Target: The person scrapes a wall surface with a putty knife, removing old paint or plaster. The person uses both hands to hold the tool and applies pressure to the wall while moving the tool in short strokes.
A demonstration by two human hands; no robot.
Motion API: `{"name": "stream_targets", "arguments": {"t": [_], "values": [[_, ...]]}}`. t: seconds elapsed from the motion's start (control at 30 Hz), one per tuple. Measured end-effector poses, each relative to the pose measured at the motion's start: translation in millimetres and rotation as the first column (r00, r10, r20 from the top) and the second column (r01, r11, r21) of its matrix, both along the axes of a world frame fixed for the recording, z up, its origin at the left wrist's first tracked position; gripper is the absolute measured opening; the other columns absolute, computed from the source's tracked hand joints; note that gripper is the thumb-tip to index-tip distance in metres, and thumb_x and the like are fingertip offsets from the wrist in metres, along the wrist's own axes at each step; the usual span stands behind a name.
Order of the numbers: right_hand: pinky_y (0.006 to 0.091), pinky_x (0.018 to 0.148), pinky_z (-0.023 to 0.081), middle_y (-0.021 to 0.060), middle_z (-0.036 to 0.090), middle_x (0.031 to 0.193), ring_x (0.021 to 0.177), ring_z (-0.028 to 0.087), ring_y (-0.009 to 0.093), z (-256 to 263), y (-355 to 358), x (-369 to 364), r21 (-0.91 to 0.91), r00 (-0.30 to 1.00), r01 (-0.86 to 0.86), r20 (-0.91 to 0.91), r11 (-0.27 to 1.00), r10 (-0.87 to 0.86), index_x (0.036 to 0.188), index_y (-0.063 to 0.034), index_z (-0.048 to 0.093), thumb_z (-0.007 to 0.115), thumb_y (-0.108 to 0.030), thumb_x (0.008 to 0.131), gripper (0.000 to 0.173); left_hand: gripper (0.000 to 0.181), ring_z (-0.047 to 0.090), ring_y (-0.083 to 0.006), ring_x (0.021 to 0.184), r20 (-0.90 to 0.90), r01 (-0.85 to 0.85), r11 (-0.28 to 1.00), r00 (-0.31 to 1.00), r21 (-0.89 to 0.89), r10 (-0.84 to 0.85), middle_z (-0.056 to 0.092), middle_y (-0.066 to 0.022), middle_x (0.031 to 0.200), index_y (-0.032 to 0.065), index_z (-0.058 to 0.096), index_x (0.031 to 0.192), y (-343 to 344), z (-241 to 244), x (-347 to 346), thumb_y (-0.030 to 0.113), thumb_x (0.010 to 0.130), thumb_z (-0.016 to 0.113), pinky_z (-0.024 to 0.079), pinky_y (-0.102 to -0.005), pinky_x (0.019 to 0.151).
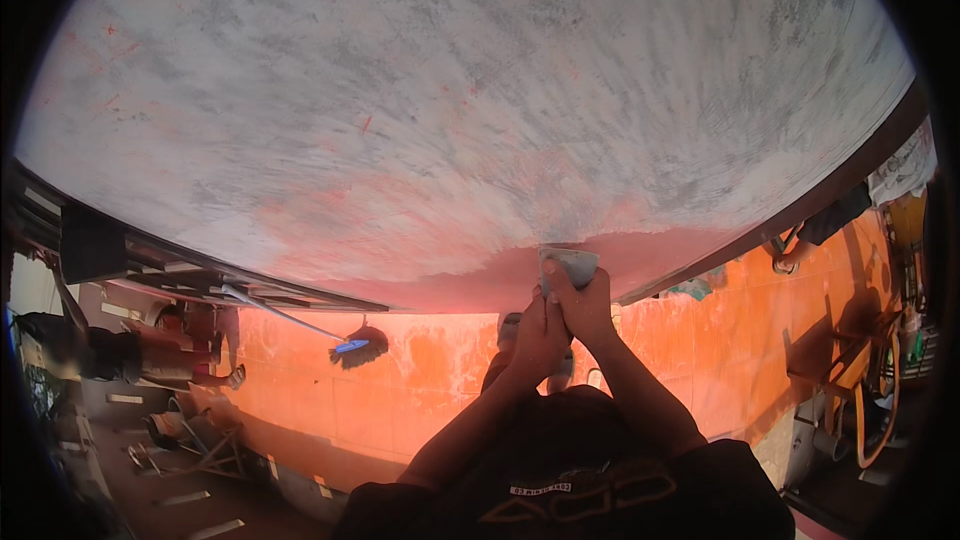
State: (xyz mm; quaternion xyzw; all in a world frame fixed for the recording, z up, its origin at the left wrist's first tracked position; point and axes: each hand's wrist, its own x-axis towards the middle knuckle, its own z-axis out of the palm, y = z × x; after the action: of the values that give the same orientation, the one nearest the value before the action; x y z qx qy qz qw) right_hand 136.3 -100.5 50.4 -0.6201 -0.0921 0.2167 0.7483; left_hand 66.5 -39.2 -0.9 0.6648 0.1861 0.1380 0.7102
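Note:
A large panel [465,112], mottled grey and white with reddish patches, fills the upper view. Near its lower edge runs a band of plain red [675,244]. My right hand [589,304] grips a grey flat piece [574,266], perhaps a scraper blade or sanding pad, with the thumb on its face. The piece lies against the panel where the grey coat meets the red. My left hand [541,334] is pressed close beside the right one, its fingers near the lower left corner of the piece; whether it grips the piece too is hard to tell.
Below the panel is an orange floor [337,405]. A broom [360,345] with blue fitting and dark bristles lies at left. One person [112,352] stands far left; another person's arm [802,247] shows at right. Chairs [195,435] stand lower left, more furniture [855,375] at right.

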Motion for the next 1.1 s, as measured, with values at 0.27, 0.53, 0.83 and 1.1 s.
{"name": "stream_targets", "arguments": {"t": [0.27,0.53,0.83,1.1], "values": [[0.0273,0.057,0.05,0.0077,0.066,0.071,0.063,0.062,0.012,-18.8,9.0,7.0,-0.001,1.0,0.014,0.022,1.0,-0.014,0.085,0.0034,0.066,0.066,-0.026,0.091,0.03,0.031,0.05,-0.0078,0.058,-0.049,0.014,1.0,0.999,-0.001,-0.014,0.053,-0.0028,0.071,0.0039,0.047,0.104,8.6,-24.6,2.6,0.031,0.105,0.031,0.04,-0.0232,0.049],[0.0282,0.06,0.051,0.0092,0.067,0.07,0.065,0.065,0.015,-0.7,9.9,7.7,-0.009,0.996,0.01,0.092,1.0,-0.009,0.085,0.0036,0.067,0.068,-0.027,0.089,0.031,0.03,0.051,-0.0081,0.059,0.061,0.012,0.992,0.998,0.124,-0.02,0.054,-0.0035,0.072,0.0031,0.049,0.101,15.5,9.3,5.8,0.028,0.105,0.033,0.041,-0.023,0.05],[0.0279,0.061,0.051,0.0087,0.068,0.072,0.067,0.065,0.014,-22.8,5.8,0.5,0.0,0.999,0.039,-0.031,0.999,-0.039,0.089,0.0026,0.068,0.067,-0.024,0.09,0.027,0.032,0.05,-0.0074,0.057,-0.061,0.012,1.0,0.998,0.013,-0.011,0.054,-0.0032,0.07,0.0027,0.047,0.104,6.7,-24.7,-1.0,0.031,0.105,0.032,0.04,-0.0234,0.049],[0.0283,0.06,0.051,0.0081,0.068,0.073,0.065,0.064,0.014,0.6,9.2,10.3,0.037,0.998,-0.012,0.058,0.999,0.01,0.088,0.0032,0.067,0.067,-0.024,0.09,0.027,0.029,0.049,-0.0064,0.058,0.107,0.037,0.992,0.993,0.118,-0.05,0.054,-0.0021,0.071,0.003,0.048,0.102,17.0,4.8,8.0,0.028,0.104,0.033,0.04,-0.0232,0.05]]}}
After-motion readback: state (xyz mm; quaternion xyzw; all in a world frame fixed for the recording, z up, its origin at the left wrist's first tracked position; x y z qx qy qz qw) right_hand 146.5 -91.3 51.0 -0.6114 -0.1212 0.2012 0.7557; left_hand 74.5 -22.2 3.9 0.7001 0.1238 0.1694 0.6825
